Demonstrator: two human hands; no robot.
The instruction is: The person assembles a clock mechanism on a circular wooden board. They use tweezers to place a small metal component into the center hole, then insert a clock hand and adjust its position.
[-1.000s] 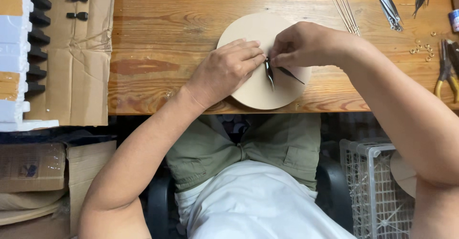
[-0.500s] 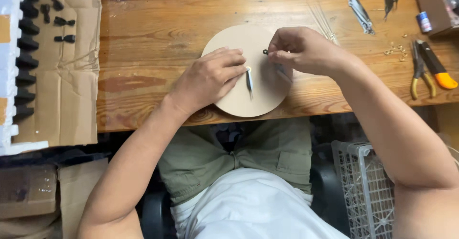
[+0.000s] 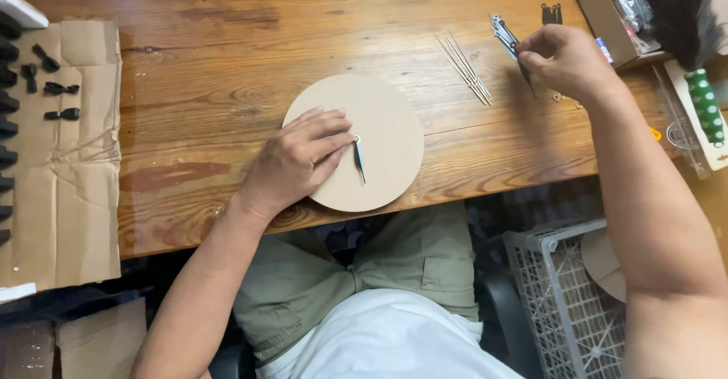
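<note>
Cardboard (image 3: 61,159) with small black parts lies far left. Our left hand (image 3: 292,163) rests flat, fingers spread, steadying the round disc (image 3: 387,133) with one dark clock hand (image 3: 359,159) fitted at its centre. Our right hand (image 3: 565,61) pinches another dark hand from the pile; we judge seating it needs careful centring.

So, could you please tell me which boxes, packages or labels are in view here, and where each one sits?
Open cardboard box: top right corner of the table, brown, holding clear plastic bags.
Flattened cardboard sheet: left end of the table, brown, creased, with small black parts on it.
Cardboard boxes: on the floor at lower left, brown.
Small blue and white label: by the open box; too small to describe further.
No screens or signs.
</note>
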